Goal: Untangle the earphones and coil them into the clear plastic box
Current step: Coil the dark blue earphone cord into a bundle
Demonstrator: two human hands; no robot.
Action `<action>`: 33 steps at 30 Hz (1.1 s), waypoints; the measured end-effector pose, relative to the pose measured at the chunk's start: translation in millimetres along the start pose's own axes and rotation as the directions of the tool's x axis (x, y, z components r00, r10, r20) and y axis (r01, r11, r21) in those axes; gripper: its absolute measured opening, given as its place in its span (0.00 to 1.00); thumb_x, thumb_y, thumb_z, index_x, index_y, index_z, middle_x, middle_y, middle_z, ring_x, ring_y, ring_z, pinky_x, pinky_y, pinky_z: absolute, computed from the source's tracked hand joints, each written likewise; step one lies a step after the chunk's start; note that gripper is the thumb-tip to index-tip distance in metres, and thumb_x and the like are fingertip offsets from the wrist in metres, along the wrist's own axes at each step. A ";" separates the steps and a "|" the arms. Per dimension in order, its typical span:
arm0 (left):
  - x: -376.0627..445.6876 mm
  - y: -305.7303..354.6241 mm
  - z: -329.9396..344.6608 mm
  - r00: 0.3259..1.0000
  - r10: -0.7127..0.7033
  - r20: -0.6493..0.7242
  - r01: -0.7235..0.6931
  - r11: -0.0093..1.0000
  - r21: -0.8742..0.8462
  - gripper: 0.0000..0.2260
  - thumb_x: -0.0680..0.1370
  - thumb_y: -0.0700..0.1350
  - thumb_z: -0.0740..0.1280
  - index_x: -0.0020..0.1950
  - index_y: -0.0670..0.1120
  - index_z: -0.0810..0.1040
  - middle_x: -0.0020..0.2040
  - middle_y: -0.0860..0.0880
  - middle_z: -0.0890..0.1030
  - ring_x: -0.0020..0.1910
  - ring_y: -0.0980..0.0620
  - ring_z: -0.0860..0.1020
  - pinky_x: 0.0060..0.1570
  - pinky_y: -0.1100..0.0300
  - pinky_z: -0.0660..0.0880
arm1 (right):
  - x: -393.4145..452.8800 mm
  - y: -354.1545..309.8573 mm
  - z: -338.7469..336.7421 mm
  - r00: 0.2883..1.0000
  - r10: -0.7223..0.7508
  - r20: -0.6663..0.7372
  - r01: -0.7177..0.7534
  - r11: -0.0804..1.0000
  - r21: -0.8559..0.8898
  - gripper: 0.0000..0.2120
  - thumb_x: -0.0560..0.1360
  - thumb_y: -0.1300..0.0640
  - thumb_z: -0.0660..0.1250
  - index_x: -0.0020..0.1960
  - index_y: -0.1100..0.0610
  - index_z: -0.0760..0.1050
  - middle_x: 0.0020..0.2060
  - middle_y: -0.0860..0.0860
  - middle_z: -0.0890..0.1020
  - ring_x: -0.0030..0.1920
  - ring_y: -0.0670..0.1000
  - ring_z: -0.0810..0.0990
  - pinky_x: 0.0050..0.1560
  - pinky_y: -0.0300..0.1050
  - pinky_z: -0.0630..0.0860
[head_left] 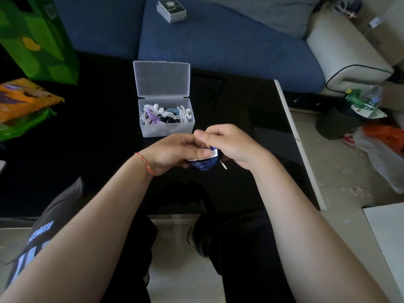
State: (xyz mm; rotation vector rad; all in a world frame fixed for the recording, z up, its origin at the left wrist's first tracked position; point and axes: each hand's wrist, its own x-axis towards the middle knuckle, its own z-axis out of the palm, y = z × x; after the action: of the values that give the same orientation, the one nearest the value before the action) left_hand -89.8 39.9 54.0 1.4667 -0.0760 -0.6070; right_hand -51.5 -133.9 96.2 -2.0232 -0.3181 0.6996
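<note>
A coil of blue earphone cable (204, 164) sits between both hands above the black table, with a white piece on top and its metal jack plug (224, 166) sticking out to the right. My left hand (175, 153) grips the coil from the left, thumb across the white piece. My right hand (229, 142) pinches it from the right, fingers curled. Just beyond the hands stands the clear plastic box (167, 127), its lid (161, 78) hinged open and upright. Inside lie several coiled earphones in white, purple, blue and black.
The black glossy table (87, 138) has a white right edge (299, 145). Green and orange bags (32, 62) lie at the left. A blue sofa (218, 44) with a small boxed item (171, 9) stands behind. Clutter covers the floor at right.
</note>
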 end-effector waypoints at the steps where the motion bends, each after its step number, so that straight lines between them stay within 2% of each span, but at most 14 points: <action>1: -0.9 0.5 0.8 1.000 -0.010 0.000 0.010 1.000 -0.003 0.18 0.70 0.48 0.77 0.54 0.42 0.78 0.44 0.49 0.82 0.42 0.56 0.79 0.40 0.60 0.76 | 0.7 0.1 0.1 1.000 0.012 0.001 -0.012 1.000 -0.022 0.20 0.78 0.40 0.66 0.35 0.53 0.73 0.36 0.50 0.79 0.40 0.47 0.79 0.43 0.43 0.74; 4: -3.6 2.3 4.0 0.999 -0.029 0.020 0.031 0.997 -0.077 0.13 0.70 0.45 0.72 0.51 0.43 0.75 0.48 0.44 0.84 0.46 0.46 0.84 0.40 0.53 0.81 | 3.8 -0.2 3.1 0.998 0.049 -0.030 -0.052 0.993 -0.107 0.25 0.79 0.34 0.60 0.39 0.55 0.72 0.37 0.49 0.75 0.43 0.47 0.75 0.48 0.46 0.71; 6: -3.7 1.6 7.2 0.999 -0.023 0.037 0.026 0.997 -0.070 0.14 0.69 0.44 0.74 0.50 0.42 0.73 0.46 0.41 0.84 0.43 0.42 0.84 0.39 0.53 0.81 | 4.0 -2.2 6.4 0.994 0.109 -0.026 -0.111 0.988 -0.110 0.30 0.79 0.31 0.54 0.52 0.58 0.76 0.47 0.48 0.78 0.52 0.47 0.74 0.56 0.47 0.70; 8: -3.0 0.6 9.1 0.999 -0.002 0.041 0.004 0.999 -0.051 0.16 0.69 0.42 0.77 0.49 0.43 0.72 0.43 0.41 0.84 0.41 0.44 0.84 0.38 0.56 0.81 | 3.0 -4.3 7.1 0.979 0.201 0.015 -0.200 0.979 -0.038 0.34 0.78 0.29 0.50 0.63 0.56 0.75 0.57 0.48 0.77 0.61 0.47 0.73 0.64 0.47 0.69; 9: -2.5 0.4 9.0 0.999 0.016 0.045 -0.013 0.998 -0.061 0.16 0.70 0.41 0.77 0.48 0.43 0.72 0.43 0.42 0.84 0.41 0.45 0.83 0.38 0.57 0.81 | 2.4 -4.2 6.1 0.973 0.230 0.033 -0.231 0.973 0.014 0.34 0.78 0.28 0.49 0.61 0.55 0.76 0.56 0.49 0.78 0.61 0.49 0.75 0.66 0.50 0.70; 11: -2.9 1.5 6.9 0.998 0.048 0.045 -0.042 0.992 -0.121 0.13 0.70 0.41 0.74 0.49 0.44 0.73 0.43 0.43 0.84 0.42 0.46 0.83 0.38 0.58 0.80 | 2.5 -1.8 2.4 0.963 0.269 0.012 -0.269 0.957 0.110 0.35 0.77 0.26 0.49 0.50 0.55 0.79 0.49 0.53 0.81 0.56 0.53 0.79 0.64 0.54 0.75; 13: -3.3 2.1 4.5 0.998 0.059 0.020 -0.053 0.978 -0.201 0.12 0.71 0.42 0.73 0.51 0.43 0.73 0.43 0.42 0.83 0.40 0.46 0.83 0.37 0.59 0.80 | 6.0 1.5 -2.7 0.951 0.298 -0.078 -0.272 0.931 0.244 0.36 0.76 0.25 0.49 0.51 0.55 0.79 0.50 0.55 0.83 0.55 0.56 0.81 0.61 0.56 0.78; 14: -3.3 2.6 4.3 0.999 0.052 -0.008 -0.052 0.969 -0.241 0.12 0.72 0.43 0.72 0.52 0.43 0.74 0.43 0.42 0.83 0.38 0.47 0.82 0.36 0.60 0.80 | 7.2 2.3 -5.5 0.940 0.316 -0.127 -0.262 0.911 0.319 0.34 0.77 0.28 0.50 0.53 0.56 0.79 0.50 0.56 0.83 0.54 0.55 0.82 0.58 0.55 0.79; 16: -1.6 2.0 4.0 0.995 0.021 -0.100 -0.053 0.941 -0.333 0.13 0.74 0.46 0.73 0.54 0.42 0.76 0.45 0.42 0.81 0.35 0.49 0.81 0.34 0.61 0.79 | 6.1 2.0 -10.4 0.925 0.300 -0.232 -0.200 0.906 0.374 0.25 0.82 0.37 0.56 0.51 0.57 0.78 0.44 0.53 0.83 0.46 0.52 0.83 0.48 0.47 0.79; 19: 2.7 -0.8 -0.8 0.965 -0.043 -0.257 -0.069 0.910 -0.409 0.14 0.77 0.46 0.68 0.58 0.39 0.76 0.48 0.42 0.79 0.35 0.51 0.81 0.34 0.62 0.79 | 3.7 4.5 -14.4 0.938 0.163 -0.307 -0.079 0.960 0.269 0.09 0.81 0.53 0.66 0.48 0.58 0.79 0.38 0.52 0.81 0.39 0.51 0.81 0.37 0.42 0.76; 21: 4.0 -2.7 -4.1 0.955 -0.065 -0.290 -0.056 0.919 -0.390 0.10 0.80 0.45 0.67 0.56 0.40 0.77 0.47 0.44 0.80 0.36 0.51 0.81 0.35 0.63 0.79 | 2.2 5.2 -11.5 0.967 0.084 -0.240 -0.020 0.966 0.258 0.06 0.79 0.57 0.69 0.52 0.60 0.80 0.41 0.54 0.82 0.40 0.51 0.83 0.38 0.41 0.79; 25: 4.9 -4.3 -3.4 0.953 -0.047 -0.300 -0.043 0.957 -0.286 0.12 0.76 0.45 0.71 0.58 0.42 0.78 0.45 0.46 0.83 0.38 0.51 0.82 0.36 0.63 0.79 | 3.4 3.4 -1.8 0.976 0.021 -0.216 0.012 0.988 0.151 0.05 0.79 0.59 0.69 0.51 0.59 0.82 0.45 0.54 0.85 0.43 0.50 0.85 0.45 0.42 0.82; 29: 4.2 -6.5 -5.2 0.944 -0.036 -0.327 -0.051 0.966 -0.252 0.25 0.73 0.45 0.74 0.68 0.46 0.73 0.54 0.43 0.84 0.48 0.49 0.84 0.43 0.58 0.80 | 1.8 2.6 -2.0 0.985 -0.023 -0.171 0.045 0.991 0.127 0.04 0.77 0.54 0.72 0.49 0.53 0.84 0.45 0.51 0.87 0.47 0.48 0.86 0.48 0.43 0.83; 33: 1.9 -5.9 -4.2 0.966 -0.009 -0.259 -0.057 0.968 -0.246 0.19 0.78 0.39 0.69 0.67 0.52 0.75 0.56 0.44 0.82 0.56 0.47 0.83 0.48 0.49 0.81 | 2.6 4.2 -0.2 0.975 -0.080 -0.207 0.081 0.997 -0.003 0.07 0.74 0.58 0.75 0.52 0.55 0.84 0.45 0.50 0.86 0.47 0.48 0.85 0.49 0.41 0.83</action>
State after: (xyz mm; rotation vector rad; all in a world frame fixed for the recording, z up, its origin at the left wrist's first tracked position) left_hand -88.4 43.0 47.3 1.2831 0.1818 -0.3852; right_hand -49.6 -134.9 91.9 -2.0451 -0.2735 0.4347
